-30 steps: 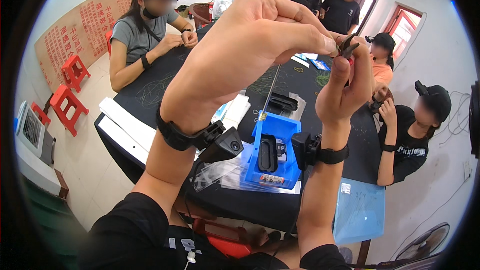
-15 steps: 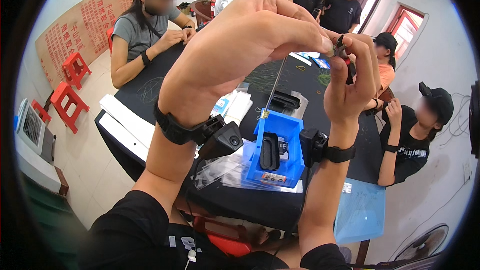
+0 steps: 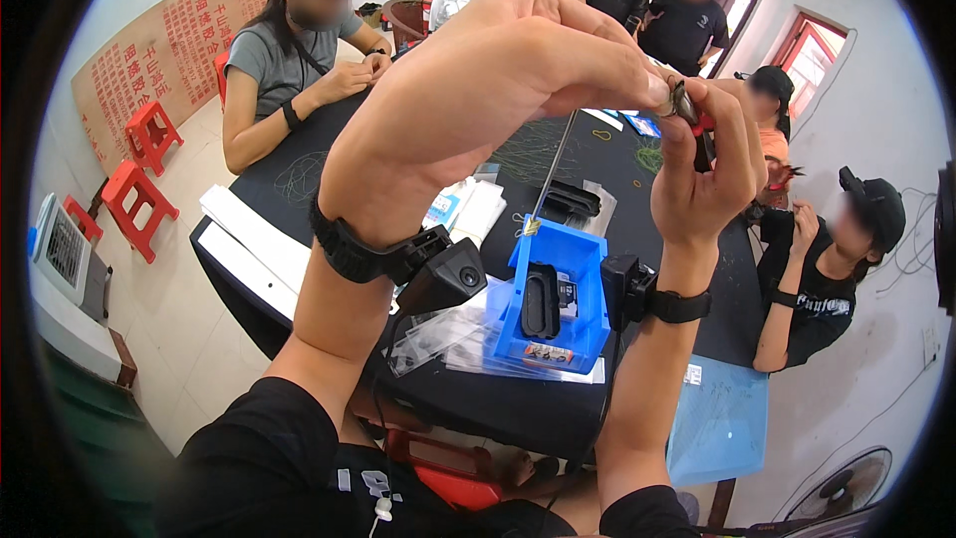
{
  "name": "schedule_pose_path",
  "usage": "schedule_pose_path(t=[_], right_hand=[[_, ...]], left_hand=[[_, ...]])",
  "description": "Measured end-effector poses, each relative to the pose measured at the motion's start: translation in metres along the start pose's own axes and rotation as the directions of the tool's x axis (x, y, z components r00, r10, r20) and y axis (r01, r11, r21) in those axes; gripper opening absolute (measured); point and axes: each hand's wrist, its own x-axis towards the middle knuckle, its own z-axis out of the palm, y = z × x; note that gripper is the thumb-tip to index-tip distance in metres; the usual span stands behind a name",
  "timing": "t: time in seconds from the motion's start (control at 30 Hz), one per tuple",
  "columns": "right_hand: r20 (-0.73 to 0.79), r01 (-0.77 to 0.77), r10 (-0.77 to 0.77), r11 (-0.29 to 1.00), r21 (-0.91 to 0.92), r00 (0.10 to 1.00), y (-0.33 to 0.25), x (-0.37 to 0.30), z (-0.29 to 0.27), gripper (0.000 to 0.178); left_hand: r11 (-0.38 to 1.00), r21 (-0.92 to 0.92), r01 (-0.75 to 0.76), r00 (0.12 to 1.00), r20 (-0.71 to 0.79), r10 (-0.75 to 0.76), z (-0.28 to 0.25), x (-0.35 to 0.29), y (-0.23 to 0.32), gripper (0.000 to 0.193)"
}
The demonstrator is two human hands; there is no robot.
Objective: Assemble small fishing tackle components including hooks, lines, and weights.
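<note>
My left hand point(image 3: 478, 90) arches across the table at head height, its thumb and fingers pinched at the tips. What they hold is too small and hidden to name. Against those tips, my right hand point(image 3: 702, 174) is curled around a small pliers-like tool point(image 3: 683, 106) with a dark metal head and red on its handle; most of the handle is hidden in the palm. Below the left hand, a thin metal rod point(image 3: 558, 161) slants down to a gold binder clip point(image 3: 532, 227) on the rim of a blue plastic bin point(image 3: 595, 334). The bin holds a black oblong tray point(image 3: 540, 301).
White strips point(image 3: 257, 251) and clear plastic bags point(image 3: 428, 344) lie on the black-covered table point(image 3: 398, 403). Green line point(image 3: 649, 156) is coiled farther back. A translucent blue tray point(image 3: 719, 418) sits at the near right. Several people sit or stand around; red stools point(image 3: 137, 204) are left.
The tool's metal head has turned slightly and shifted down a little in my right hand. Both hands moved slightly right. The person at the right lowered a raised hand a little.
</note>
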Motion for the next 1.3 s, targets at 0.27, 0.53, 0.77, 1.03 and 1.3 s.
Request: schedule_pose_path(t=[0.27,0.53,0.77,1.03,1.3], right_hand=[[-0.025,-0.069,0.069,0.997,0.030,0.997,-0.006,-0.003,0.001,0.021],[-0.140,-0.134,0.132,0.991,-0.006,0.981,-0.006,-0.005,0.006,0.017],[-0.126,-0.259,0.254,0.965,-0.027,0.959,-0.014,-0.006,0.005,0.021],[-0.281,-0.510,0.567,0.822,0.253,0.774,-0.012,0.003,0.007,0.041],[-0.255,-0.451,0.570,0.797,0.401,0.781,0.007,0.005,-0.034,0.038]], left_hand=[[0.969,0.226,-0.099,0.995,0.003,0.101,0.001,0.003,0.000,0.023],[0.951,0.221,-0.215,0.971,-0.057,0.233,0.019,0.011,-0.008,0.021],[0.966,0.067,-0.249,0.959,-0.120,0.255,0.025,0.016,-0.016,0.019],[0.961,-0.273,0.048,0.999,0.009,-0.047,0.046,0.009,-0.010,0.012],[0.982,0.104,-0.155,0.976,-0.140,0.168,0.035,0.014,-0.002,0.022]])
